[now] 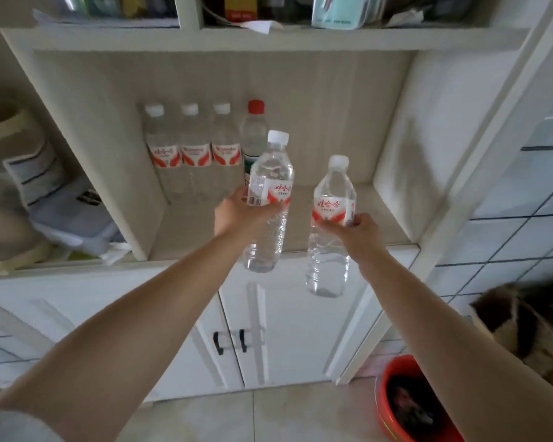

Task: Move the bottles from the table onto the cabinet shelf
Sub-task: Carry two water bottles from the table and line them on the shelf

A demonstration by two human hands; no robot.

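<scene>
Two clear water bottles with white caps and red-and-white labels are being held up in front of the open cabinet shelf (348, 199). The left bottle (268, 199) is leaning slightly to the right, and the left hand (237, 212) is gripping it around the label, fingers curled round its far side. The right bottle (331, 228) is standing nearly upright in the air, a little lower and nearer, with the right hand (351, 232) gripping it just below the label. The two held bottles are sitting apart from each other, neither touching the shelf.

At the far left of the shelf, three white-capped bottles (190, 148) are standing in a row, with a red-capped bottle (254, 129) just beside them on the right. Below the shelf, white cabinet doors (268, 330) with dark handles are showing closed. A red basin (393, 374) is sitting on the floor at the near right.
</scene>
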